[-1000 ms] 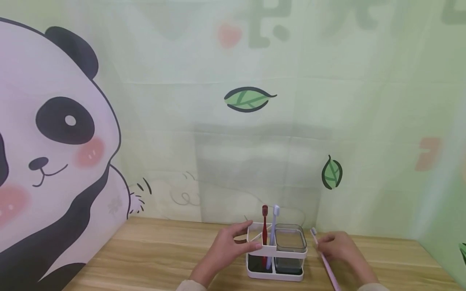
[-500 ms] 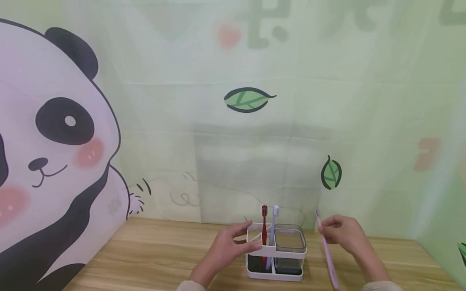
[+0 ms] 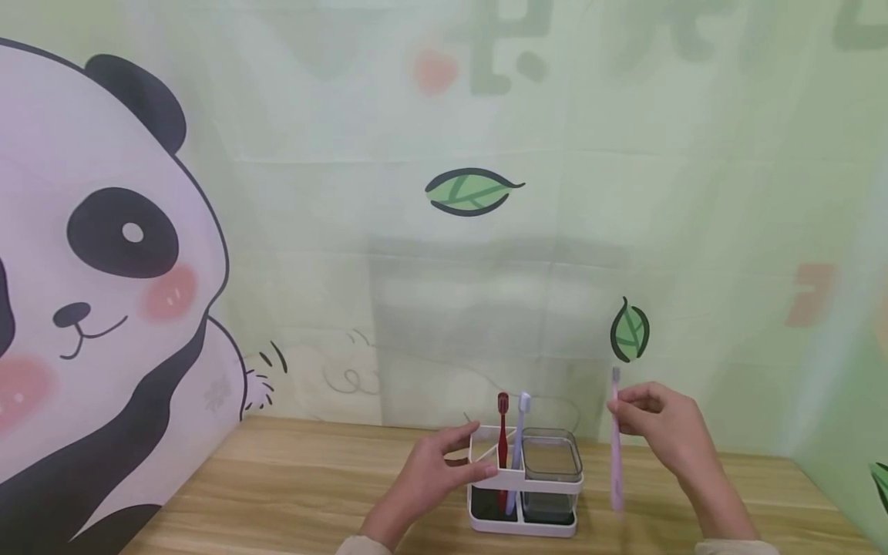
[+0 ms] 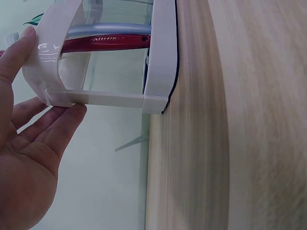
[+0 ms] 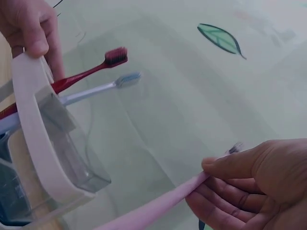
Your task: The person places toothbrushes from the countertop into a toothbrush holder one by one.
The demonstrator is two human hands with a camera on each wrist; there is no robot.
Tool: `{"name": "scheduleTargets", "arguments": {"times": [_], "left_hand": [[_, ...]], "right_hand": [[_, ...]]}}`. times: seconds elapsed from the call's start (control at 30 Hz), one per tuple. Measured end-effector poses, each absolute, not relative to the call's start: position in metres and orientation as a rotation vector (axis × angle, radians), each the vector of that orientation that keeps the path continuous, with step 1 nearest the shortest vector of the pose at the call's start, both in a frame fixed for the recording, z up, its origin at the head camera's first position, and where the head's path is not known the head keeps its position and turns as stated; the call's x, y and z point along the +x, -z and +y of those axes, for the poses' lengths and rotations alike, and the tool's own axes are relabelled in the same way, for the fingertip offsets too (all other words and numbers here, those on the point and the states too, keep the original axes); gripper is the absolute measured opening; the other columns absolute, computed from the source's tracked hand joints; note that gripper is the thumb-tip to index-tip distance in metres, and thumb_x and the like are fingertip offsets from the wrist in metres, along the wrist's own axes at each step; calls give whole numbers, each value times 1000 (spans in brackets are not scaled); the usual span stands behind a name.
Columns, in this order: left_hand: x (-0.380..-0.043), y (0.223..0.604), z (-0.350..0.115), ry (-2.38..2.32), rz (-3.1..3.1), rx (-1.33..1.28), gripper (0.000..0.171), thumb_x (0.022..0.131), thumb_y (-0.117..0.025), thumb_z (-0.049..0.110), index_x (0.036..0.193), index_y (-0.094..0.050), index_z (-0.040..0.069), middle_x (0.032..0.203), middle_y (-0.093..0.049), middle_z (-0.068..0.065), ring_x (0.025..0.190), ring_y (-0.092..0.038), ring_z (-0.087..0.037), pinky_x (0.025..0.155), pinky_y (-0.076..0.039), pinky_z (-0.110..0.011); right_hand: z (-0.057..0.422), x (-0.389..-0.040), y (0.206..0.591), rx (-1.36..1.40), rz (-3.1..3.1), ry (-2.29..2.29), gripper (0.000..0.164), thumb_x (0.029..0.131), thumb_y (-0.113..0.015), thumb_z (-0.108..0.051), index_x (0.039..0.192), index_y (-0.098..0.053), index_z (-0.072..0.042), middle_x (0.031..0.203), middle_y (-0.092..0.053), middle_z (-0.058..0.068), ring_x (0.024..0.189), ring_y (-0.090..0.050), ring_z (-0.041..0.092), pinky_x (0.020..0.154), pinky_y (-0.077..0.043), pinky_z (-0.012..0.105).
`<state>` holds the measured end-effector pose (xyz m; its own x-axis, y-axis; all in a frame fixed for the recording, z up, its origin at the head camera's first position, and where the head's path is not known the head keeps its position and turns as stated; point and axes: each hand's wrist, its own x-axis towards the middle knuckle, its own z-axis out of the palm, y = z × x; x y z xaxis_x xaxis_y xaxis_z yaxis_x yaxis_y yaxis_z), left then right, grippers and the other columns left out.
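A white toothbrush holder [image 3: 527, 528] stands on the table, with a red toothbrush [image 3: 502, 435] and a pale blue toothbrush [image 3: 519, 439] upright in one compartment. A clear cup [image 3: 553, 462] sits in the compartment on its right. My left hand [image 3: 432, 474] grips the holder's upper rim at the left, thumb in front and fingers behind, as the left wrist view also shows. To the right of the holder, my right hand [image 3: 666, 424] pinches a pink toothbrush [image 3: 616, 462] near its head between thumb and fingers. That brush hangs nearly vertical, bristle end up, apart from the holder.
The wooden table [image 3: 291, 478] reaches back to a pale green cloth backdrop [image 3: 312, 200]. Printed on the cloth are a large panda [image 3: 139, 331] at the left and green leaves. The panel at the right [image 3: 860, 401] borders the table's side.
My right hand has risen, lifting the pink toothbrush and swinging it from slanted to nearly vertical. The left hand keeps its grip on the holder, which stays in place.
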<state>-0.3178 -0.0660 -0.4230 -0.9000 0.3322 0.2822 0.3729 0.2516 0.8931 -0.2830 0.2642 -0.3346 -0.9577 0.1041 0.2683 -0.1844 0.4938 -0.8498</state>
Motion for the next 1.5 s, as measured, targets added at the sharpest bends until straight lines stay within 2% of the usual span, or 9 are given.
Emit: {"name": "scheduleTargets", "arguments": {"times": [0.27,0.5,0.83,1.2,1.5], "left_hand": [[-316,422,-66,1772,-2440,-708,71,90,-89,30,150,-60,4,148,-60,-19,130,-62,-38,98,-61,-46],[-316,423,-66,1775,-2433,-723,72,90,-89,28,150,-59,3,149,-59,-20,130,-62,-39,97,-61,-44],[-318,423,-66,1765,-2440,-728,72,91,-88,31,150,-59,2,148,-60,-21,129,-62,-40,97,-61,-44],[-319,425,-67,1777,-2438,-730,73,91,-88,31,150,-59,2,148,-60,-21,129,-63,-40,97,-61,-45],[-317,423,-67,1767,-2430,-741,71,91,-88,29,150,-59,1,148,-60,-22,129,-63,-39,97,-61,-46]], "right_hand": [[252,-273,324,81,-2343,-1486,38,101,-77,-27,120,-68,5,105,-79,9,86,-76,11,80,-59,18],[239,-268,320,212,-2165,-1552,33,99,-79,-15,119,-68,9,102,-78,9,84,-76,11,79,-63,22],[221,-261,316,234,-2107,-1497,27,100,-78,-15,115,-69,6,108,-77,18,84,-76,10,81,-62,18],[200,-260,318,241,-2119,-1406,21,99,-79,-14,111,-71,1,104,-78,12,86,-76,10,83,-57,12],[185,-258,318,254,-2125,-1447,19,99,-78,-14,112,-72,-1,105,-78,9,89,-76,13,88,-58,17]]}}
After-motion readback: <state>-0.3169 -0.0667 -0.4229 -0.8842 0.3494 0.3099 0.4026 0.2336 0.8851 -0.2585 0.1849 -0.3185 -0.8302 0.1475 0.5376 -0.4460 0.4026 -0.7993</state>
